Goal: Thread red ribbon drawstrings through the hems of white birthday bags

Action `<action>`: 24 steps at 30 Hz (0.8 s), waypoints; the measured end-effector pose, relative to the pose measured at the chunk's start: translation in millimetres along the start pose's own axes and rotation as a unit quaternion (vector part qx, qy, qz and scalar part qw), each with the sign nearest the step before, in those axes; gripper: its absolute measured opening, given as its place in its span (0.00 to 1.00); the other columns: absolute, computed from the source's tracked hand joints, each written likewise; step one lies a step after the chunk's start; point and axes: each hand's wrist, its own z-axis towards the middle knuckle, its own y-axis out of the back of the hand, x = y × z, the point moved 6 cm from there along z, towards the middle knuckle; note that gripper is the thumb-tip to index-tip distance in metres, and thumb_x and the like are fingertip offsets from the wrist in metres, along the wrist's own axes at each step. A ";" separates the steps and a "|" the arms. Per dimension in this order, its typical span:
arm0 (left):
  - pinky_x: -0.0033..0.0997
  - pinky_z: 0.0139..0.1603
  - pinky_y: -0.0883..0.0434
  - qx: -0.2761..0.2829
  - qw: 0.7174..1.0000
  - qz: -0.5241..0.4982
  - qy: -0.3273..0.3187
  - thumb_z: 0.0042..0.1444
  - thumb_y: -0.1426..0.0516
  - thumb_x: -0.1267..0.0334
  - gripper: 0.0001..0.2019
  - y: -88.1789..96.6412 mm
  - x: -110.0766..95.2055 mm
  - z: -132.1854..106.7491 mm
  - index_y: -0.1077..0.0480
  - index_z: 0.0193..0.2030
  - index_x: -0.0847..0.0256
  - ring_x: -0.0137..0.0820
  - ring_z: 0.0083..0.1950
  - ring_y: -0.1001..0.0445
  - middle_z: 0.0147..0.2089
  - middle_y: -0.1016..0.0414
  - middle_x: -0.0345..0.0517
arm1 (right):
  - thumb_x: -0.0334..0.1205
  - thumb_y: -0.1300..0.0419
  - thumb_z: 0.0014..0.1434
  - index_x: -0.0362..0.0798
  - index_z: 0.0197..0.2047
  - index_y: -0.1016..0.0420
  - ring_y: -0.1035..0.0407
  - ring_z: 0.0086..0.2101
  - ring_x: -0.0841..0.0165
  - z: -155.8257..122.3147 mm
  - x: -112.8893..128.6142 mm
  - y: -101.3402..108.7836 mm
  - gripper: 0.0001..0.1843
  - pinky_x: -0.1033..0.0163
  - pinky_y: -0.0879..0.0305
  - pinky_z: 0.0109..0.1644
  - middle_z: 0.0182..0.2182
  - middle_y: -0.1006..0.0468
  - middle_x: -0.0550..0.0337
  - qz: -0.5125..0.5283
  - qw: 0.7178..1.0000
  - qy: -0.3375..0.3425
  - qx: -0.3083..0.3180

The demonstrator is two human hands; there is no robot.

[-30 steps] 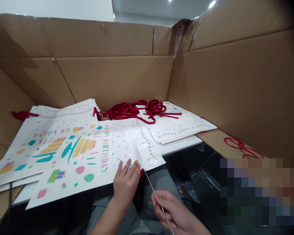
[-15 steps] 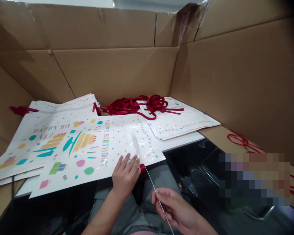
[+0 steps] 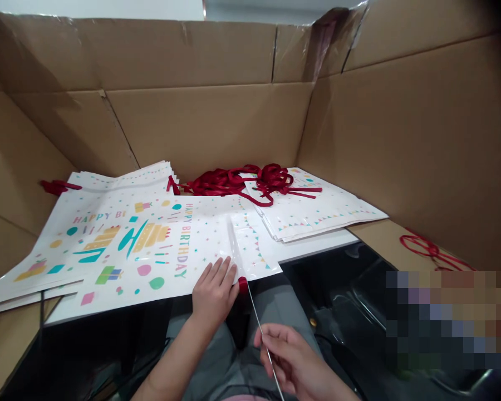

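Note:
My left hand lies flat, fingers stretched out, on the near edge of a white printed sheet or flat bag with "HAPPY BIRTHDAY" and a cake on it. Just beside its fingertips a short piece of dark red ribbon sticks out from that edge, below a clear strip or channel. From the ribbon a thin metal rod runs down towards me. My right hand pinches this rod between thumb and fingers. Whether the ribbon is fastened to the rod's far end cannot be made out.
Similar printed pieces lie stacked at the left, with ribbon ends out. A heap of red ribbon lies behind. Another stack is at the right. Cardboard walls enclose the back and sides. Thin red cord lies far right.
The whole view has shifted, so the stacks and cardboard appear a little further right. Both hands keep nearly the same pose, the left on the sheet, the right on the rod.

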 end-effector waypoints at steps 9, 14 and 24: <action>0.49 0.56 0.28 0.006 1.000 -0.023 0.012 0.64 0.45 0.68 0.12 12.6 -12.0 -9.2 0.24 0.51 0.63 0.47 0.56 0.22 0.55 0.20 0.46 | 0.67 0.34 0.49 0.44 0.49 0.35 0.54 0.16 0.81 24.7 12.5 -3.7 0.39 0.74 0.61 0.17 0.20 0.31 0.68 -0.049 0.992 0.080 -0.086; 0.49 0.57 0.27 0.018 1.000 -0.007 0.016 0.65 0.46 0.66 0.14 12.2 -1.9 -9.0 0.25 0.53 0.64 0.47 0.58 0.23 0.57 0.21 0.50 | 0.55 0.30 0.51 0.52 0.54 0.27 0.33 0.30 0.74 -14.9 22.0 -2.0 0.31 0.68 0.35 0.34 0.42 0.23 0.55 -0.292 0.943 0.157 -0.013; 0.49 0.56 0.27 0.016 1.000 -0.022 0.011 0.64 0.45 0.66 0.14 21.7 -12.9 -13.6 0.24 0.53 0.63 0.46 0.58 0.23 0.56 0.20 0.48 | 0.42 0.31 0.56 0.54 0.62 0.27 0.29 0.41 0.60 -14.9 40.7 -2.2 0.30 0.56 0.32 0.50 0.45 0.21 0.54 -0.591 0.779 0.196 -0.070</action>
